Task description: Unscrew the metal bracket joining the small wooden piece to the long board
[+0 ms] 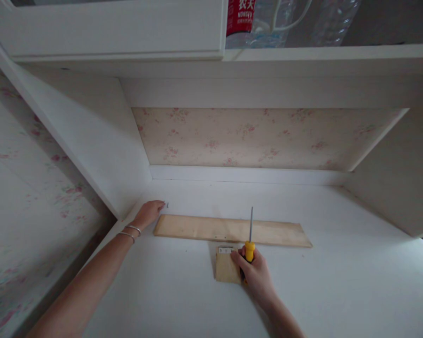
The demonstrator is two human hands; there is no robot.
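My right hand (255,272) grips a screwdriver (249,251) with a yellow and black handle, its metal shaft pointing away from me. The thumb of that hand also presses on a small square wooden block (227,270), which has a metal hinge (226,250) along its far edge. Just beyond lies a long, thin wooden board (200,228) with two small dark holes near its front edge. My left hand (151,211) reaches to the left, fingers drawn together beside a small screw (167,205) on the white surface. Whether anything is between those fingertips is hidden.
The white desktop (155,291) carries these things. A white side panel (91,126) rises at the left, and another panel stands at the right. Overhead, a shelf (320,52) holds plastic bottles (240,19). Floral wallpaper (246,136) shows at the back.
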